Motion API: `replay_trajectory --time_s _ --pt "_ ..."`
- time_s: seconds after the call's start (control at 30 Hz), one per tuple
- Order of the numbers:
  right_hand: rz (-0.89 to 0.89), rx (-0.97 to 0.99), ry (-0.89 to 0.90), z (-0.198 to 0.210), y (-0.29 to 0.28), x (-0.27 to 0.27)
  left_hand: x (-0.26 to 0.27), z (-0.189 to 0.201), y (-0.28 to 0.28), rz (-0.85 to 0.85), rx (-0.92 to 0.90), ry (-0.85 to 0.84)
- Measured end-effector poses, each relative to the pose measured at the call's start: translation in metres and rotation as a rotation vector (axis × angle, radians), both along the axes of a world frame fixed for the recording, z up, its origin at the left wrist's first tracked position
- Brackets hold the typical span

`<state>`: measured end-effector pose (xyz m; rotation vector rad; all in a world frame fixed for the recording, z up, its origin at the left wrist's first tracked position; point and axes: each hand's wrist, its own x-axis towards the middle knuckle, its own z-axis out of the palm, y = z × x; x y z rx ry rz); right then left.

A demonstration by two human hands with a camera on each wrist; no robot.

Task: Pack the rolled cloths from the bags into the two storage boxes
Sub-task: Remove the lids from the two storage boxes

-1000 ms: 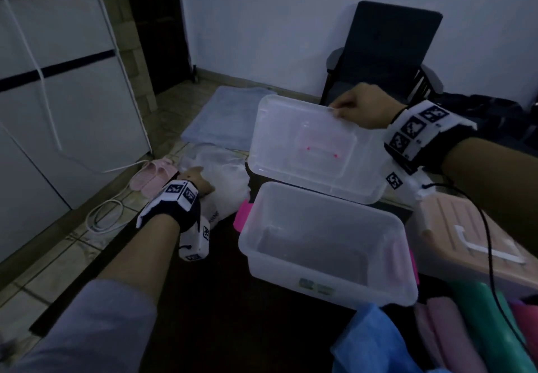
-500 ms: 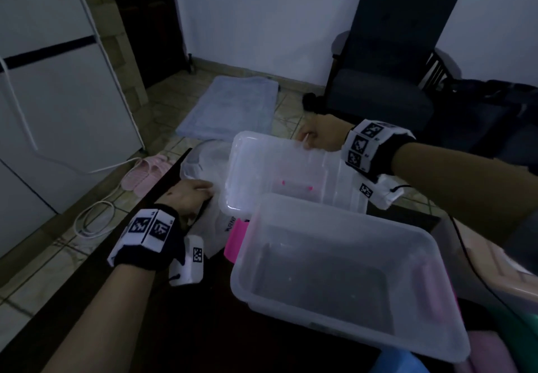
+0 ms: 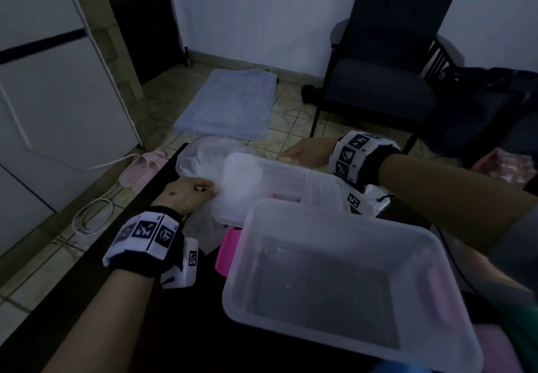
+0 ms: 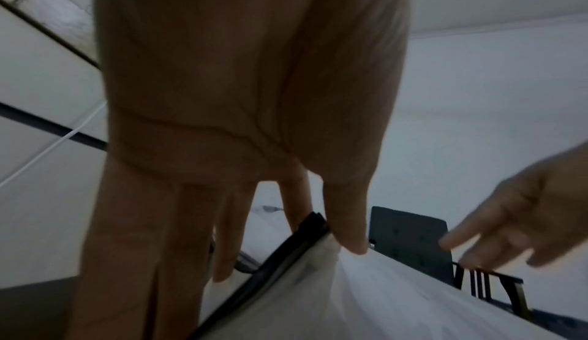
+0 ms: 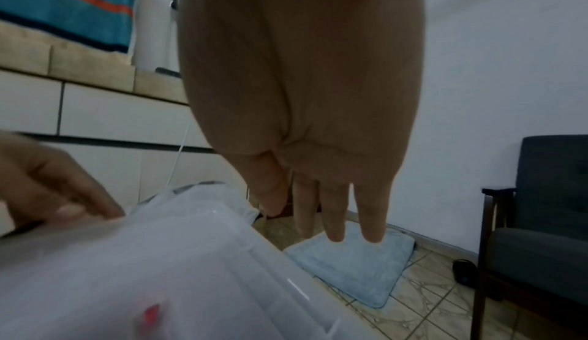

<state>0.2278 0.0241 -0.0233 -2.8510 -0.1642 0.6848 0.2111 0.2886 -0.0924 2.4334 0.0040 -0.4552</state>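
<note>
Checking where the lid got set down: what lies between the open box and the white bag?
The clear lid lies flat between the open box and the white bag, seen in the head view.

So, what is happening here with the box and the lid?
A person is setting the clear lid down behind the open storage box, which holds no cloths yet. The left hand is at the lid's left edge, by the white plastic bag. The right hand, fingers straight, is at its far edge.
</note>
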Motion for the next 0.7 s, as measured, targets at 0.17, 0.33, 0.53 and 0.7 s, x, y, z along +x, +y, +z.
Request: replay_trajectory --time_s 0.17,0.33,0.53,0.7 --pt "-0.089 0.078 -0.139 0.044 -0.024 -0.012 -0.003 0.015 -0.007 -0.056 0.168 -0.009" --pt "-0.155 0.185 -0.37 0.108 -0.058 -0.044 -0.014 0.038 -0.011 -0.088 0.276 0.026" --pt "-0.299 0.195 -0.46 0.187 -0.106 -0.114 -0.026 0.095 -0.019 -0.121 0.407 -0.071" --pt "-0.505 0.113 -0.428 0.229 -0.158 -0.206 -0.037 0.173 -0.06 -0.209 0.394 -0.268"
